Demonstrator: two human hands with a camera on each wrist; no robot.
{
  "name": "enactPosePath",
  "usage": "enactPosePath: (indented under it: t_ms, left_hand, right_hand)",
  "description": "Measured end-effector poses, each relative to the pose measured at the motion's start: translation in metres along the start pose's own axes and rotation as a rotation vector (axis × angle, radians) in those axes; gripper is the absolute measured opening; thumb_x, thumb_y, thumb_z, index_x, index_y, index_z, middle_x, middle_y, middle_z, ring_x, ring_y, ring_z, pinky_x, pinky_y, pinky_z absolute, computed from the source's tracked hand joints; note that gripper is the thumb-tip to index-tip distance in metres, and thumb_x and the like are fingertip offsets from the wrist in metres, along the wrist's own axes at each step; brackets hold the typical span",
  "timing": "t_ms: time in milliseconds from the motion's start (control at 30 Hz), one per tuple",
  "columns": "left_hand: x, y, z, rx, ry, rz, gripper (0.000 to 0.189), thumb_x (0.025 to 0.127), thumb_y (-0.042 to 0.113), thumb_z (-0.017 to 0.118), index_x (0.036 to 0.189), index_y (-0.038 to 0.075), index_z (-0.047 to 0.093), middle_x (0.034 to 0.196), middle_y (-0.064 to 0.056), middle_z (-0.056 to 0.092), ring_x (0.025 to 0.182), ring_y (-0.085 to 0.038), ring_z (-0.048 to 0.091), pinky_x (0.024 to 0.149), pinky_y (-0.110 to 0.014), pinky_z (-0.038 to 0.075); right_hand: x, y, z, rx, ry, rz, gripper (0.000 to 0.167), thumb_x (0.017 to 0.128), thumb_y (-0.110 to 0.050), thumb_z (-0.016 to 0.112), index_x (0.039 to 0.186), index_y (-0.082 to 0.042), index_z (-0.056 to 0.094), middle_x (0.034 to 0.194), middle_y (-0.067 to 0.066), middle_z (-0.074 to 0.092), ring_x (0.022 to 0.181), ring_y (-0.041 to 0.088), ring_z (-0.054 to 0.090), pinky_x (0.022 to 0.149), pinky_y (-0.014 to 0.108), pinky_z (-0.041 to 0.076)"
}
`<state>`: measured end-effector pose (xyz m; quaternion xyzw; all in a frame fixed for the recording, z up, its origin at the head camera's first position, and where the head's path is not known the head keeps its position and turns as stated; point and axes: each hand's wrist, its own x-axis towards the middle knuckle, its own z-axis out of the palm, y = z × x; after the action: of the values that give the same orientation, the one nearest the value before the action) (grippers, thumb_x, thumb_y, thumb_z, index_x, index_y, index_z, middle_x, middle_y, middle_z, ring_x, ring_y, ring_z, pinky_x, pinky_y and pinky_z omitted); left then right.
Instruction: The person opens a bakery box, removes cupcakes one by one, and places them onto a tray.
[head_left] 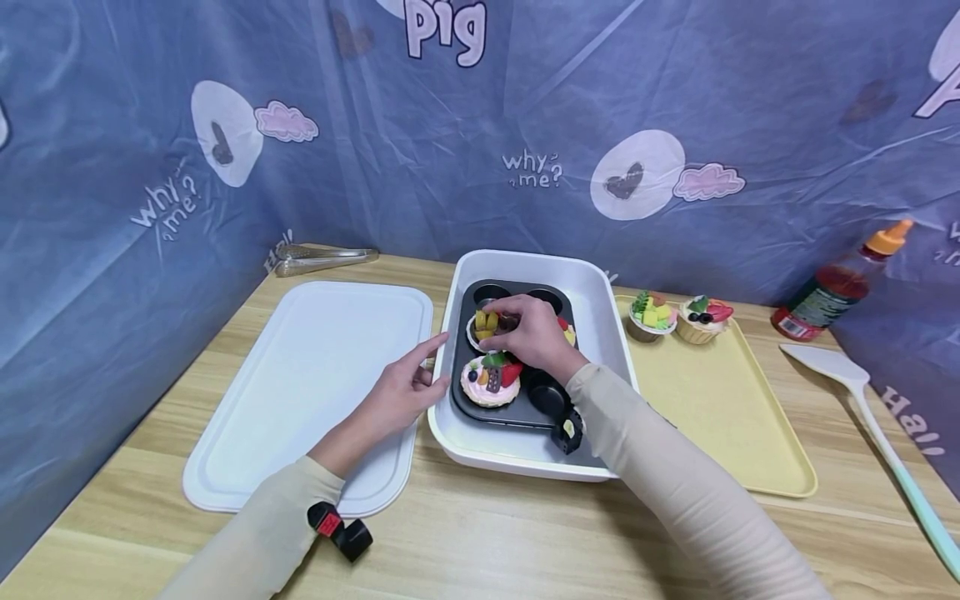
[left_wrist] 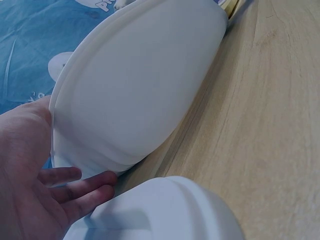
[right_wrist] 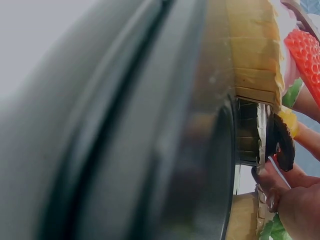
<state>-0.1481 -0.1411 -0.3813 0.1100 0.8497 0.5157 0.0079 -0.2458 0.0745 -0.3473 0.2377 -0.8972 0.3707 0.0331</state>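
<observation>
Right hand (head_left: 534, 330) in close, thumb and fingertips pinching the dark cupcake (head_left: 486, 325) at ten o'clock in the muffin tin (head_left: 516, 416)! The pink-topped tart (head_left: 491, 382) sits just beside it, at seven. Left hand (head_left: 397, 390), fingers loosely spread, touches the white bin (head_left: 517, 465) at nine o'clock, gripping nothing.

Yellow-topped cupcake (head_left: 487, 323) partly covered by right hand (head_left: 534, 332), spatula handle (head_left: 910, 483) cut off by head view's edge, muffin tin (head_left: 525, 413) blurred in right wrist view
</observation>
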Motion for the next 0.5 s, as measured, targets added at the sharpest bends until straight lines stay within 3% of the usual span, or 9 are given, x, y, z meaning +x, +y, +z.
enactPosePath:
  t_ms: [500]
  left_hand:
    - [-0.0008,0.0001,0.0000,-0.010,0.000,-0.003,0.066,0.094,0.009,0.065,0.155,0.011,0.040,0.139,-0.023,0.056,0.084,-0.014,0.062,0.075,-0.021,0.053]
  right_hand:
    - [-0.0006,0.0011,-0.0006,0.035,0.006,-0.005,0.047,0.071,-0.014,0.092,0.115,-0.008,0.077,0.121,0.011,0.073,0.111,0.027,0.066,0.094,0.042,0.055]
